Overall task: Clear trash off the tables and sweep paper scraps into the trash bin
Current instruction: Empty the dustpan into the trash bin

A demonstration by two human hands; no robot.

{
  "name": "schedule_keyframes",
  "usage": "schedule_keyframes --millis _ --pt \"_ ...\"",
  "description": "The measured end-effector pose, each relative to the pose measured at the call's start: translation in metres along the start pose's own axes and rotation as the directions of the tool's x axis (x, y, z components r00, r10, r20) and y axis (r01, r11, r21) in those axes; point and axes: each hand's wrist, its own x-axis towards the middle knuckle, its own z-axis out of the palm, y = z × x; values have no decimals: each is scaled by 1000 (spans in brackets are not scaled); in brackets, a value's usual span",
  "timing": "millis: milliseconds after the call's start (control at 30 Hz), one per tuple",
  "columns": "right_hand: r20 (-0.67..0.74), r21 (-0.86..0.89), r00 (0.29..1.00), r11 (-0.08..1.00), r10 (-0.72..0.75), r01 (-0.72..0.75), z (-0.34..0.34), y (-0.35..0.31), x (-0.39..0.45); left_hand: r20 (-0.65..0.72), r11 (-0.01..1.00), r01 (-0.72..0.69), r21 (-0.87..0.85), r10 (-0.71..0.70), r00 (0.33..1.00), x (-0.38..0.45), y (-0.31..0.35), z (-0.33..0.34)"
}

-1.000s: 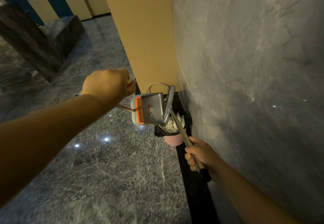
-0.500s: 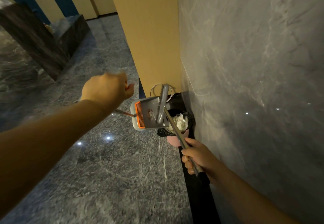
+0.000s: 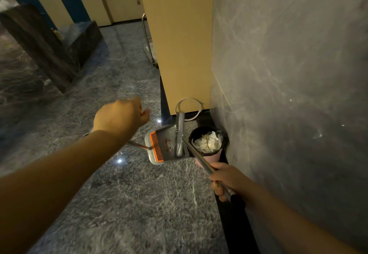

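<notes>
Down in the corner, both arms reach out with sweeping tools.
Left hand (image 3: 121,117) fists a metal handle (image 3: 137,145); right hand (image 3: 225,182) curls round the dustpan (image 3: 165,146) pole beside the scrap-filled trash bin (image 3: 208,144).

Floor (image 3: 123,204): grey veined stone, polished, glossy with light glints. Wall (image 3: 288,74): similar grey marble-look slab, smooth, duller sheen. Column (image 3: 179,44): matt tan panel. Dustpan (image 3: 167,144): grey, apparently plastic, with orange plastic comb teeth (image 3: 155,147). Handle (image 3: 201,159): shiny bare metal tube. Trash bin (image 3: 209,157): pink plastic, black glossy film liner, white paper scraps (image 3: 208,142) inside.
</notes>
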Motion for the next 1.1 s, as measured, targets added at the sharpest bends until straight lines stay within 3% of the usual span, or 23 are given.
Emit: schedule_keyframes --millis 167,400,600,733,867,967,1100 --pt "-26 22 1000 1000 16 -16 53 3 9 34 999 -6 -47 8 999 -15 -54 15" --pt "-82 147 983 977 166 -153 125 24 28 93 992 5 -124 6 996 -29 -123 38" --pt "-138 162 969 970 206 -183 173 44 28 144 975 -102 -195 132 981 -41 -152 61" --pt "-178 281 951 939 253 -197 192 58 20 147 953 -183 -240 222 964 -49 -154 76" --pt "-222 366 960 927 171 -80 196 67 8 118 908 -297 -294 343 932 -52 -142 89" --pt "-234 314 967 949 100 -22 197 65 -1 87 884 -351 -309 394 915 -53 -129 95" --pt "-230 286 972 952 -40 107 189 63 -7 152 868 -372 -330 438 886 -56 -100 99"
